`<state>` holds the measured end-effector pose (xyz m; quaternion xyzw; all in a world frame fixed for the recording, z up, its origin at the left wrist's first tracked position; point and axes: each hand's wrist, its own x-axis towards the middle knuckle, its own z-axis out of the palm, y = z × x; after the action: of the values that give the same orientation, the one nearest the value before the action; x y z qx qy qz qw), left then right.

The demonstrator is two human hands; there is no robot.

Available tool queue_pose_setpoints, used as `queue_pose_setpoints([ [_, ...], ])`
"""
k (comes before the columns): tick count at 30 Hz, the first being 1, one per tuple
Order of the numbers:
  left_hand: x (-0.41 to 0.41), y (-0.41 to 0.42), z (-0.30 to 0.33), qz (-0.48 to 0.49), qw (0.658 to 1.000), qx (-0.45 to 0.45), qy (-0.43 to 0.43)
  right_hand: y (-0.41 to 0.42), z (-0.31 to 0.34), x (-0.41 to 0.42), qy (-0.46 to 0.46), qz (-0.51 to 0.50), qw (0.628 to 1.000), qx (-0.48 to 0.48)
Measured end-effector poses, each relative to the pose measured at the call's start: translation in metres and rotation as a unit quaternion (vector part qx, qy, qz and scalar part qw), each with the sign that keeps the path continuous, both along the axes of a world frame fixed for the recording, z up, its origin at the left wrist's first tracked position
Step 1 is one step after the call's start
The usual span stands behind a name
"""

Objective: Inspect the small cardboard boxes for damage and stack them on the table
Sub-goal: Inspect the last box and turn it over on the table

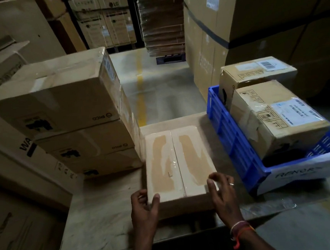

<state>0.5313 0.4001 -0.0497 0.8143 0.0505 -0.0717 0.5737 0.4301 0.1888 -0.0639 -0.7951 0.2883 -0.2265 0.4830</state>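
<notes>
A small cardboard box (pixel 177 163) with a taped top seam and torn tape marks rests on the table (pixel 100 220), just right of a stack of three brown boxes (pixel 68 105). My left hand (pixel 144 208) grips its near left corner, thumb on the top face. My right hand (pixel 223 191) holds the near right corner, fingers curled over the edge. Two more cardboard boxes (pixel 275 119) with white labels sit in a blue plastic crate (pixel 233 138) at the right.
Large cartons (pixel 270 16) tower behind the crate and along the left wall. A warehouse aisle with a yellow floor line (pixel 140 83) runs ahead beyond the table. Bare table surface lies left of my hands.
</notes>
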Motion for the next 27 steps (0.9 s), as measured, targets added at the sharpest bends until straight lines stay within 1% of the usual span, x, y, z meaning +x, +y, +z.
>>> queue_pose_setpoints([
  [3,-0.003,0.007,-0.003,-0.037,0.998,0.018,0.039,-0.008,-0.002,-0.005,0.043,0.007,0.999,-0.02],
  [4,0.0,0.008,-0.002,-0.043,0.998,0.028,0.036,-0.01,0.0,-0.004,0.055,0.014,0.998,-0.027],
  [6,0.008,0.003,0.002,-0.061,0.996,0.07,-0.007,-0.014,0.005,0.008,0.078,0.026,0.994,-0.074],
  [8,0.018,-0.011,0.009,-0.089,0.985,0.126,-0.083,-0.014,0.006,0.031,0.119,0.052,0.973,-0.189],
  [10,0.028,-0.032,0.015,-0.123,0.962,0.193,-0.148,-0.01,0.007,0.056,0.165,0.11,0.939,-0.282],
  [11,0.034,-0.043,0.014,-0.152,0.943,0.238,-0.176,-0.007,0.006,0.065,0.186,0.139,0.921,-0.312],
  [12,0.039,-0.053,0.012,-0.184,0.921,0.286,-0.188,-0.005,0.002,0.07,0.205,0.161,0.906,-0.333],
  [14,0.043,-0.065,0.0,-0.228,0.881,0.37,-0.185,0.0,-0.007,0.073,0.233,0.176,0.885,-0.363],
  [16,0.042,-0.067,-0.012,-0.239,0.855,0.414,-0.203,0.001,-0.011,0.072,0.243,0.17,0.876,-0.381],
  [19,0.04,-0.066,-0.023,-0.246,0.829,0.453,-0.217,0.003,-0.008,0.074,0.268,0.17,0.869,-0.381],
  [24,0.055,-0.074,-0.004,-0.238,0.833,0.458,-0.198,-0.005,0.015,0.097,0.252,0.173,0.884,-0.355],
  [27,0.07,-0.077,0.001,-0.241,0.832,0.461,-0.19,-0.015,0.011,0.109,0.258,0.182,0.876,-0.364],
])
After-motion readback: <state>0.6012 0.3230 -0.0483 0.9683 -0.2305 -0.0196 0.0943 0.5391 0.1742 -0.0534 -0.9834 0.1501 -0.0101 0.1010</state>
